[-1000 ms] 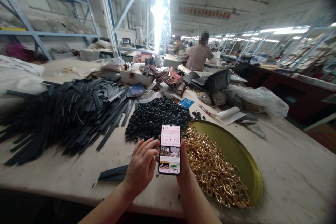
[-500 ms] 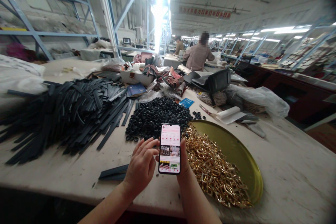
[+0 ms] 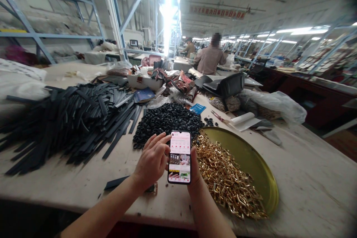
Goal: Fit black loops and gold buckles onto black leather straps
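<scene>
A smartphone (image 3: pixel 180 150) with a lit pink-and-white screen stands nearly upright above the table's front part. My right hand (image 3: pixel 195 169) grips it along its right edge, with most of the fingers hidden behind. My left hand (image 3: pixel 153 159) is at the phone's left side, fingers stretched out and holding nothing. One fingertip reaches the upper left of the screen; whether it touches the glass I cannot tell. Beyond the phone lies a heap of small black rings (image 3: pixel 169 119). Gold metal buckles (image 3: pixel 228 182) are piled right of my right hand, on a round gold tray (image 3: pixel 266 173).
Black strips (image 3: pixel 72 119) form a large pile on the left, and a few short strips (image 3: pixel 117 183) lie under my left forearm. Scissors (image 3: pixel 219 116), a blue packet (image 3: pixel 198 109), a dark blue booklet (image 3: pixel 144 95) and leather scraps sit farther back. A co-worker (image 3: pixel 210 57) is in the background.
My left hand has moved up along the phone, its fingertips now by the top left of the screen. A small gold piece now shows beneath the left wrist. The phone is nearly still.
</scene>
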`<act>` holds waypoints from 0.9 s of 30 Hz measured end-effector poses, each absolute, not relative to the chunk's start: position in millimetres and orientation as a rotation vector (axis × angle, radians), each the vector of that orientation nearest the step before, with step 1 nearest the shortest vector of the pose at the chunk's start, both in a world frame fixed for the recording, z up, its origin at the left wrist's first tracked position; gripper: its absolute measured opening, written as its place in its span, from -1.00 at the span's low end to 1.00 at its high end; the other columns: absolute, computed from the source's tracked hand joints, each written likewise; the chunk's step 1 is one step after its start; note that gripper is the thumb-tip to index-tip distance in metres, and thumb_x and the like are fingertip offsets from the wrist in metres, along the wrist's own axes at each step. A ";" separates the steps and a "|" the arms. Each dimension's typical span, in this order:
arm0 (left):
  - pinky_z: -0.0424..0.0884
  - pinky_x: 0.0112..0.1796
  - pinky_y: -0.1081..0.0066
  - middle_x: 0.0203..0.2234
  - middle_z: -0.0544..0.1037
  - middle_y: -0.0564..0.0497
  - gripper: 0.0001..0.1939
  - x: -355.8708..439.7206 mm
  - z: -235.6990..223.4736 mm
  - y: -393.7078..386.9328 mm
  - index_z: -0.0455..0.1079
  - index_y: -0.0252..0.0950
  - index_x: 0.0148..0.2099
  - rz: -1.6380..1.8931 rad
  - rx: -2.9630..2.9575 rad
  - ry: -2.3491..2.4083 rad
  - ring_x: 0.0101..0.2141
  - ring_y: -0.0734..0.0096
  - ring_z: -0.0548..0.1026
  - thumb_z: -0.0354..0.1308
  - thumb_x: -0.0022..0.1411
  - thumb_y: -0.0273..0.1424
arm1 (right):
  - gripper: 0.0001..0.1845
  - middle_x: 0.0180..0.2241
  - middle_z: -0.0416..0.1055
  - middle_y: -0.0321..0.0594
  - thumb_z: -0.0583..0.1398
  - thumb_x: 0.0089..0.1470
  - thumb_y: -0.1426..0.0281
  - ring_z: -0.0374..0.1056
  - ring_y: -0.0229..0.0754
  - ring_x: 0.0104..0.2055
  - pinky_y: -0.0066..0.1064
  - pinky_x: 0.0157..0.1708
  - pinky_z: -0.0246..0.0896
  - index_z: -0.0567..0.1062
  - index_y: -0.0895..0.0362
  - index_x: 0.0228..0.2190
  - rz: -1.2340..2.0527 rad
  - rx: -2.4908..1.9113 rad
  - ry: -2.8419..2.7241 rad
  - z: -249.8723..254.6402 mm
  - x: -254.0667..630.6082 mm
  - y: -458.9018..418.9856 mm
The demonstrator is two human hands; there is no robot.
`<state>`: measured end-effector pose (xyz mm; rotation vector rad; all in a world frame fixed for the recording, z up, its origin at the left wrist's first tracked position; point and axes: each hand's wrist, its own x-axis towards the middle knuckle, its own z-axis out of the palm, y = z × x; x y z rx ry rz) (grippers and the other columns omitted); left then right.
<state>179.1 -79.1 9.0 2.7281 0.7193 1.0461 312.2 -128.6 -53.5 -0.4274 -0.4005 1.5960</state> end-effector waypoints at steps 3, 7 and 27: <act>0.12 0.09 0.08 0.01 0.38 -0.06 -0.75 184.7 15.1 -70.3 0.23 -0.26 -0.30 1.012 2.745 0.659 0.12 0.32 0.17 -0.13 0.06 -0.67 | -0.24 -0.09 0.40 -0.07 0.01 -0.11 -0.15 0.31 -0.01 -0.07 -0.09 -0.12 0.20 0.32 0.10 -0.03 1.582 -0.424 -0.396 -54.5 312.8 -127.7; 0.13 0.09 0.12 -0.01 0.40 -0.05 -0.58 192.6 18.4 -57.7 0.22 -0.27 -0.08 1.013 2.776 0.631 0.12 0.36 0.18 -0.12 0.02 -0.71 | -0.24 -0.13 0.42 -0.06 0.07 -0.15 -0.14 0.34 -0.01 -0.12 -0.07 -0.16 0.23 0.35 0.14 -0.07 1.637 -0.406 -0.373 -52.7 314.6 -127.9; 0.09 0.10 0.15 -0.01 0.42 -0.09 -0.46 190.2 3.7 -75.7 0.12 -0.36 0.14 0.893 3.007 0.556 0.08 0.29 0.25 -0.13 0.08 -0.67 | -0.33 -0.03 0.36 -0.15 0.04 -0.05 -0.07 0.23 -0.03 0.04 -0.13 0.05 0.03 0.34 0.10 -0.03 1.538 -0.433 -0.359 -61.6 316.1 -125.9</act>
